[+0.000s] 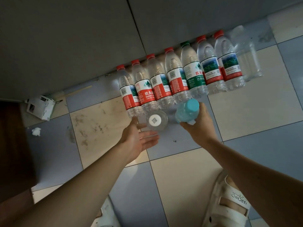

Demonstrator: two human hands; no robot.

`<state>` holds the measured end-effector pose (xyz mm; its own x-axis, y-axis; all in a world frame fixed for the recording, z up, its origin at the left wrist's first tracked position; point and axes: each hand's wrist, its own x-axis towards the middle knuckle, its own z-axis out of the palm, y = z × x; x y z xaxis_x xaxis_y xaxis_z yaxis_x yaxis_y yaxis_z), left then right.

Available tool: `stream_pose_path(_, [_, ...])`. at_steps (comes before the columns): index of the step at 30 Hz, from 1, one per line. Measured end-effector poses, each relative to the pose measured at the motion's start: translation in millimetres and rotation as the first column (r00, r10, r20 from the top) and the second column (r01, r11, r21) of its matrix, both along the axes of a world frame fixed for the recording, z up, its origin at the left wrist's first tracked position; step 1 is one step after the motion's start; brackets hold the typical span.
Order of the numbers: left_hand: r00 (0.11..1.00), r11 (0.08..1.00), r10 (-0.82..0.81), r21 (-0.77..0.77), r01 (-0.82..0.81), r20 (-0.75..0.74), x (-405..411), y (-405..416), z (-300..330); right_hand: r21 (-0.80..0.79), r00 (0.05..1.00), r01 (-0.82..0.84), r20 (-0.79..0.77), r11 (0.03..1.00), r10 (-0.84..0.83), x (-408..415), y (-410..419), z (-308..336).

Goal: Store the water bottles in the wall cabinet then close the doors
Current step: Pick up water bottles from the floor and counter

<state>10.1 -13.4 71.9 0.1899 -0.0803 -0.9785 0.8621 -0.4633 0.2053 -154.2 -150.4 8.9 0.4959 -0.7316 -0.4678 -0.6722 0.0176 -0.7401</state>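
Bottles of clear plastic stand in a slanted row [180,76] on the blue-and-cream tiled floor [172,174], running from about ten o'clock of the hands up toward two o'clock, along the foot of a grey wall panel [65,46]. Most carry red caps and red labels; one green-capped, green-labelled bottle [192,69] stands among them, and an unlabelled clear bottle [246,54] ends the row at the two o'clock end.

The right hand [199,123] has its fingers curled round a pale blue plastic bottle with a turquoise cap [186,112], held just in front of the row. The left hand [139,138] is spread with fingers straight, holding nothing; its fingertips lie just beside a clear bottle with a white cap bearing a printed code [156,120], seen from above at twelve o'clock of that hand. Whether they touch it I cannot tell.

At nine o'clock a crumpled white cardboard box [41,107] lies by the wall, with a small white paper wad [36,131] below it. White strapped sandals [229,203] show at five o'clock.
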Motion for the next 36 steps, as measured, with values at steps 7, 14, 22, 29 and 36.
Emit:
stream_pose_path(7, [0.856, 0.936, -0.331, 0.027, 0.35, 0.396, -32.8, 28.7, 19.2, 0.026, 0.995, -0.095, -0.016, 0.995, 0.096, -3.9, 3.7, 49.7])
stream_pose_path(14, [0.535, 0.822, -0.443, 0.089, 0.562, 0.72, -37.9, -6.7, 1.6, 0.085, 0.963, -0.253, -0.075, 0.964, 0.259, -7.6, -15.8, 53.4])
stream_pose_path(22, [0.51, 0.855, -0.409, 0.122, 0.505, 0.757, -36.0, -4.5, -6.3, 0.112, 0.988, -0.147, -0.034, 0.983, 0.151, 10.8, -2.7, 48.4])
stream_pose_path(29, [0.518, 0.827, -0.439, 0.106, 0.551, 0.734, -18.1, 16.0, 63.4, 0.14, 0.995, -0.098, 0.009, 0.985, 0.098, 12.1, 3.1, 121.7])
stream_pose_path(36, [0.481, 0.833, -0.369, 0.054, 0.55, 0.795, 30.4, 19.2, 204.0, 0.127, 0.973, -0.222, 0.097, 0.967, 0.21, 47.8, -5.5, 263.6])
